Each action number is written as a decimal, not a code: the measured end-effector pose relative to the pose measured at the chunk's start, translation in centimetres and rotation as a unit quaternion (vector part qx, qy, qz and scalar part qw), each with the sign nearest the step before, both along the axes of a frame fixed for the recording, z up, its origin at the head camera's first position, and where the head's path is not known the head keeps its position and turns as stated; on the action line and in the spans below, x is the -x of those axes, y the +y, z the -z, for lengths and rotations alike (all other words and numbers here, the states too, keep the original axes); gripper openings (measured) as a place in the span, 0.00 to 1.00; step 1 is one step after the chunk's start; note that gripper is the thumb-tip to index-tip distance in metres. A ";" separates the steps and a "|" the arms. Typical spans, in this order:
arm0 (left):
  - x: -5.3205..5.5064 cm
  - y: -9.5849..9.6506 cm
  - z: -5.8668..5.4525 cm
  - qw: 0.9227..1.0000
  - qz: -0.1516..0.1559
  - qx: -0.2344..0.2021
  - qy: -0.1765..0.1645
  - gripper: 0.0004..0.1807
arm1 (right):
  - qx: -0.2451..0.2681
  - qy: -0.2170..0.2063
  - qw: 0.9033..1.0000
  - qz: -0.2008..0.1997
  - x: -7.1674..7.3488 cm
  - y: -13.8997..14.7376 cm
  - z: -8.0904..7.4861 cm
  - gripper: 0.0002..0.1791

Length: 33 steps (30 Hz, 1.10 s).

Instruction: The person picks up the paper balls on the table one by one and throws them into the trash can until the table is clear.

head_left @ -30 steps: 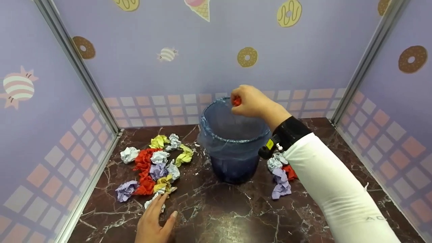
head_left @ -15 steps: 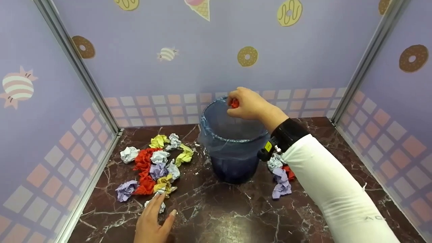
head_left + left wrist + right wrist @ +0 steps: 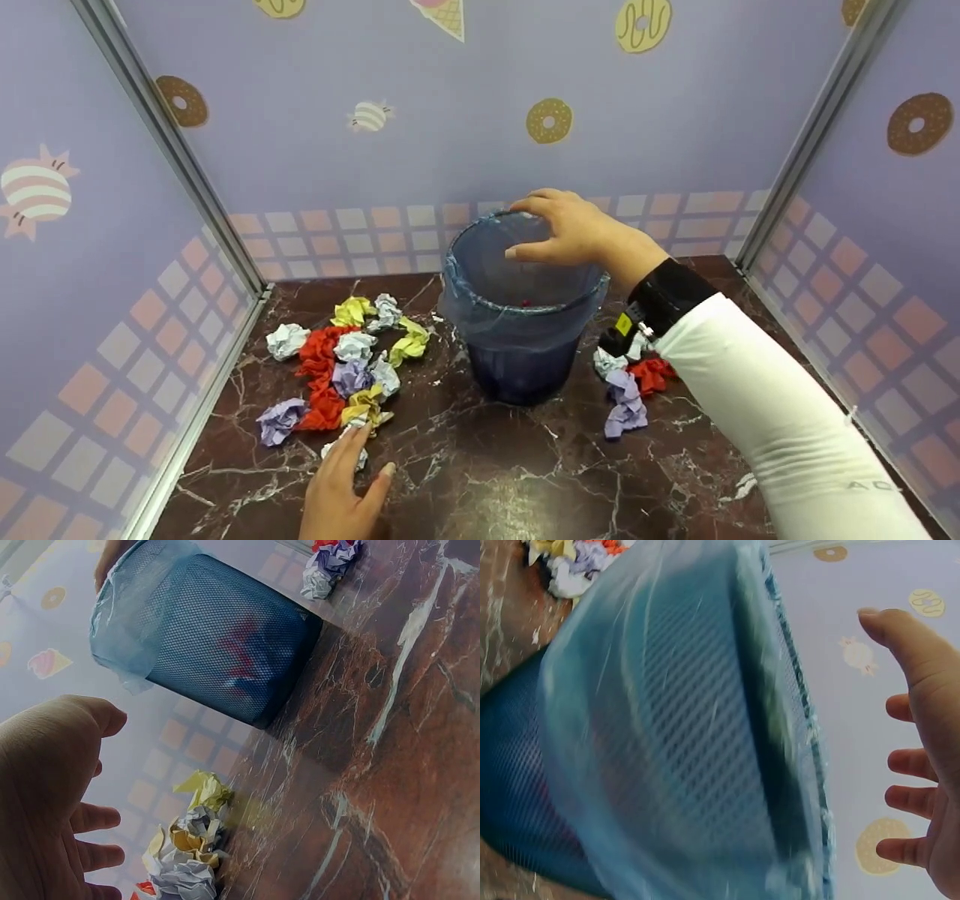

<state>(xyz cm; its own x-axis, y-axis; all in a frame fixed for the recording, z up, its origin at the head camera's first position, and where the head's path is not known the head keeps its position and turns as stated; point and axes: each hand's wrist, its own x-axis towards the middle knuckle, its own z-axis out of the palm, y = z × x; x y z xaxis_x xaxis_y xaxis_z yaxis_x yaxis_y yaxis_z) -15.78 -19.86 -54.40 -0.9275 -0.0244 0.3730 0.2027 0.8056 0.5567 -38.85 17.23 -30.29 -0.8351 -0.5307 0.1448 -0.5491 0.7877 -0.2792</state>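
A blue mesh wastebasket [image 3: 521, 375], lined with a translucent plastic bag [image 3: 480, 319], stands upright in the middle. My right hand [image 3: 566, 231] hovers over its mouth, fingers spread and nothing in them. A small red spot [image 3: 526, 303] shows inside the basket, just behind the near rim; red and blue shapes [image 3: 244, 652] show through the mesh in the left wrist view. At the lower left, my left hand [image 3: 343, 491] holds nothing, fingers extended beside a white crumpled paper ball [image 3: 362, 459] they partly cover. Whether they touch it I cannot tell.
Crumpled paper balls in red [image 3: 324, 409], purple [image 3: 281, 421], yellow [image 3: 409, 343] and white [image 3: 287, 342] cluster on the left of the dark marbled tabletop [image 3: 480, 465]. Right of the basket lie purple [image 3: 625, 405], red [image 3: 652, 375] and white paper [image 3: 609, 364]. Patterned panels enclose three sides.
My right hand has spread its fingers and let go of the red paper ball above the basket; a red spot now shows inside. The left hand has barely moved.
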 end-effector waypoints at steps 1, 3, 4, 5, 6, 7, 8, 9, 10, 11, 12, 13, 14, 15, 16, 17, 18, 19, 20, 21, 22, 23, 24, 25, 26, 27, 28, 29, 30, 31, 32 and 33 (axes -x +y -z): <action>0.1 0.1 0.0 1.000 0.001 0.000 0.002 0.35 | -0.005 0.005 1.000 0.003 -0.1 0.4 0.0 0.43; 0.2 0.3 0.0 1.000 0.006 -0.001 0.006 0.35 | -0.014 0.015 1.000 0.011 -0.3 1.4 0.1 0.43; 0.3 0.5 0.0 1.000 0.009 -0.001 0.009 0.35 | -0.015 0.018 1.000 0.016 -0.4 2.0 0.2 0.42; 0.4 0.6 0.0 1.000 0.012 0.000 0.011 0.35 | -0.016 0.021 0.999 0.021 -0.5 2.6 0.3 0.42; 0.5 0.8 -0.1 1.000 0.017 0.000 0.014 0.36 | -0.015 0.022 0.999 0.026 -0.7 3.3 0.4 0.42; 0.6 1.0 -0.2 1.000 0.021 0.000 0.015 0.36 | -0.013 0.022 0.999 0.032 -0.8 4.1 0.5 0.42; 0.7 1.3 -0.2 0.999 0.026 0.000 0.018 0.36 | -0.009 0.024 0.999 0.037 -0.9 4.8 0.7 0.41; 0.8 1.5 -0.3 0.999 0.031 0.001 0.018 0.37 | -0.003 0.026 0.999 0.043 -1.0 5.6 1.0 0.41; 0.9 1.8 -0.4 0.999 0.035 0.001 0.018 0.37 | 0.006 0.028 0.998 0.048 -1.1 6.4 1.2 0.39; 1.0 2.0 -0.4 0.999 0.039 0.002 0.017 0.37 | 0.015 0.033 0.998 0.052 -1.2 7.2 1.5 0.38; 1.1 2.3 -0.5 0.999 0.043 0.003 0.015 0.38 | 0.025 0.039 0.997 0.055 -1.3 7.9 1.8 0.36; 1.1 2.6 -0.6 0.999 0.047 0.003 0.012 0.38 | 0.035 0.046 0.997 0.059 -1.4 8.7 2.1 0.34; 1.2 2.9 -0.7 0.999 0.051 0.004 0.010 0.38 | 0.046 0.056 0.995 0.063 -1.5 9.4 2.5 0.32; 1.2 3.2 -0.8 0.998 0.054 0.007 0.005 0.38 | 0.055 0.062 0.994 0.067 -1.6 10.2 2.8 0.30; 1.3 3.5 -0.9 0.998 0.059 0.010 0.001 0.38 | 0.064 0.067 0.993 0.071 -1.7 11.0 3.2 0.28; 1.4 3.8 -1.1 0.998 0.064 0.014 -0.004 0.38 | 0.069 0.070 0.992 0.076 -1.9 11.7 3.5 0.27; 1.4 4.2 -1.2 0.997 0.069 0.018 -0.010 0.38 | 0.071 0.069 0.992 0.084 -2.0 12.4 3.9 0.26; 1.5 4.6 -1.3 0.997 0.075 0.023 -0.015 0.38 | 0.070 0.067 0.991 0.092 -2.2 13.0 4.4 0.25; 1.5 5.1 -1.4 0.996 0.083 0.028 -0.018 0.38 | 0.068 0.063 0.991 0.100 -2.4 13.7 4.9 0.25; 1.5 5.6 -1.5 0.995 0.092 0.034 -0.020 0.38 | 0.063 0.055 0.990 0.110 -2.6 14.2 5.4 0.25; 1.6 6.0 -1.5 0.994 0.101 0.040 -0.022 0.38 | 0.057 0.046 0.990 0.118 -2.8 14.7 6.1 0.25; 1.6 6.5 -1.5 0.993 0.110 0.047 -0.022 0.38 | 0.047 0.035 0.990 0.126 -3.1 15.0 6.8 0.26; 1.7 7.0 -1.5 0.991 0.121 0.053 -0.021 0.37 | 0.039 0.024 0.990 0.134 -3.3 15.2 7.5 0.27; 1.8 7.5 -1.5 0.989 0.132 0.057 -0.018 0.37 | 0.030 0.016 0.990 0.138 -3.5 15.4 8.4 0.28; 1.8 8.0 -1.4 0.988 0.142 0.061 -0.016 0.37 | 0.021 0.007 0.990 0.143 -3.7 15.4 9.3 0.29; 1.8 8.4 -1.4 0.986 0.151 0.066 -0.019 0.37 | 0.011 0.002 0.990 0.143 -4.0 15.3 10.3 0.29; 1.8 8.9 -1.4 0.984 0.160 0.070 -0.026 0.37 | 0.002 -0.002 0.990 0.143 -4.2 15.2 11.3 0.30; 1.8 9.4 -1.3 0.982 0.170 0.072 -0.029 0.37 | -0.008 -0.005 0.990 0.142 -4.5 14.9 12.3 0.31; 1.8 9.8 -1.3 0.980 0.180 0.073 -0.033 0.37 | -0.017 -0.004 0.990 0.139 -4.7 14.7 13.3 0.31; 1.8 10.2 -1.2 0.979 0.188 0.075 -0.033 0.37 | -0.024 -0.001 0.991 0.135 -5.0 14.4 14.4 0.32; 1.8 10.7 -1.0 0.977 0.198 0.075 -0.034 0.36 | -0.029 -0.002 0.991 0.132 -5.4 14.0 15.4 0.32; 1.7 11.1 -0.9 0.975 0.207 0.074 -0.036 0.36 | -0.035 0.006 0.991 0.126 -5.8 13.7 16.5 0.32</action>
<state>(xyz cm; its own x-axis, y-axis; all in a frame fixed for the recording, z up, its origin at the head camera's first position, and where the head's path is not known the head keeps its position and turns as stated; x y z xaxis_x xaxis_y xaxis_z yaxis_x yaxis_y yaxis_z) -17.52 -8.79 -53.53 -0.8704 0.4068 0.2772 0.4921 0.7361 0.4648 -33.08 30.94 -46.76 -0.9407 -0.3153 0.1254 -0.3359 0.9174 -0.2136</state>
